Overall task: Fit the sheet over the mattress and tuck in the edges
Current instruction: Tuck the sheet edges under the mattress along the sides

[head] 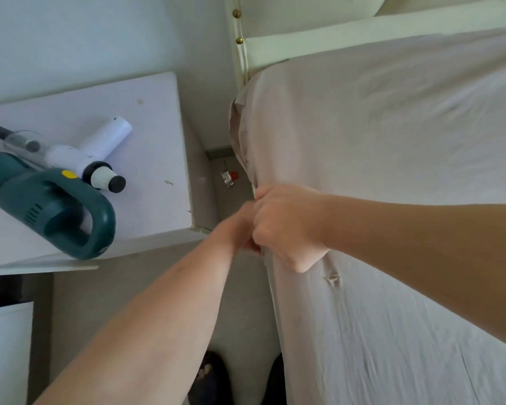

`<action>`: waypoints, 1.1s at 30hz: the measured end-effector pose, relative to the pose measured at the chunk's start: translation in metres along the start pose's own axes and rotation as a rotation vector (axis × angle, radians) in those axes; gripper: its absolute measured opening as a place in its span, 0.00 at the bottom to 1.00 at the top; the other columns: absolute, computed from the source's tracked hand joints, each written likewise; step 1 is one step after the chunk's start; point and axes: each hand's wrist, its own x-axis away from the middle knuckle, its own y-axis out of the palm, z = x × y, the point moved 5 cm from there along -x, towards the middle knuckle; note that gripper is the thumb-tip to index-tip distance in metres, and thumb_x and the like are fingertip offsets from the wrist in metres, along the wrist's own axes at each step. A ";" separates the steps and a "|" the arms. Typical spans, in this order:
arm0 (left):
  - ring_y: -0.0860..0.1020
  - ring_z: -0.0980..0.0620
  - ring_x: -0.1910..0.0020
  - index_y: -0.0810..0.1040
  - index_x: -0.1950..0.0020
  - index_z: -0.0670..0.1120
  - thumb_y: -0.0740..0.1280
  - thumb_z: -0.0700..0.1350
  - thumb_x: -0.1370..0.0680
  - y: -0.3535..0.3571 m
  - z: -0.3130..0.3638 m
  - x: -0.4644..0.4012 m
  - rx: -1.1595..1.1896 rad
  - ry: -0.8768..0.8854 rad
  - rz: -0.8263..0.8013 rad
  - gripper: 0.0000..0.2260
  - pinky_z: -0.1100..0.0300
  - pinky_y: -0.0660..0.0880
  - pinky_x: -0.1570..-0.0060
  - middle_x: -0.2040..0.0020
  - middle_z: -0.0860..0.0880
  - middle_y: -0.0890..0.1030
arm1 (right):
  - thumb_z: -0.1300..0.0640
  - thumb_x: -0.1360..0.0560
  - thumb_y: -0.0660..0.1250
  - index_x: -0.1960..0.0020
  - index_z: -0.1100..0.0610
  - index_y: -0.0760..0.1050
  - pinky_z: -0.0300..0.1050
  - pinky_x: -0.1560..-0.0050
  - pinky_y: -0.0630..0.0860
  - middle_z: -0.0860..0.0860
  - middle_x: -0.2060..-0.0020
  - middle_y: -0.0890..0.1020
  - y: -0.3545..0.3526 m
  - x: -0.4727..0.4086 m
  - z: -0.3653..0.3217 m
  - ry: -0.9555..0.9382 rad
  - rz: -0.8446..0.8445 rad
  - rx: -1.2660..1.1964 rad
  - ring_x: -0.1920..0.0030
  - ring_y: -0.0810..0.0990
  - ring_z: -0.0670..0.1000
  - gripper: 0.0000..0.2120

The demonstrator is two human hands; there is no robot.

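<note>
Nearest the camera, the person's right hand (287, 229) is curled tight around a bunch of the sheet (392, 171) at the bed's side edge. The left hand (240, 226) sits just behind it, mostly hidden, so its grip cannot be told. The sheet already covers the mattress top; the step looks like tucking this side. Next, likely pushing the gathered fabric down under the mattress, then the loose corner (237, 127) farther off.
</note>
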 end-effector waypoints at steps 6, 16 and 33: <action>0.82 0.39 0.49 0.79 0.44 0.42 0.58 0.38 0.19 -0.044 0.041 -0.008 -0.794 0.210 0.319 0.11 0.50 0.79 0.50 0.50 0.41 0.82 | 0.50 0.39 0.62 0.64 0.49 0.81 0.47 0.38 0.67 0.43 0.68 0.78 0.005 -0.012 0.002 0.039 0.109 -0.045 0.57 0.76 0.49 0.10; 0.81 0.43 0.58 0.72 0.41 0.44 0.64 0.43 0.23 -0.110 0.083 -0.054 0.496 0.198 0.233 0.12 0.52 0.82 0.65 0.54 0.40 0.80 | 0.50 0.29 0.66 0.38 0.45 0.77 0.49 0.30 0.65 0.42 0.39 0.78 -0.042 0.007 0.081 0.208 0.432 -0.110 0.34 0.74 0.48 0.20; 0.83 0.38 0.50 0.81 0.53 0.41 0.62 0.43 0.20 -0.158 0.150 -0.119 -0.167 0.289 0.665 0.09 0.55 0.74 0.60 0.53 0.40 0.84 | 0.47 0.27 0.58 0.36 0.45 0.78 0.58 0.21 0.47 0.44 0.32 0.75 -0.050 -0.040 0.160 0.289 0.426 -0.128 0.24 0.62 0.51 0.21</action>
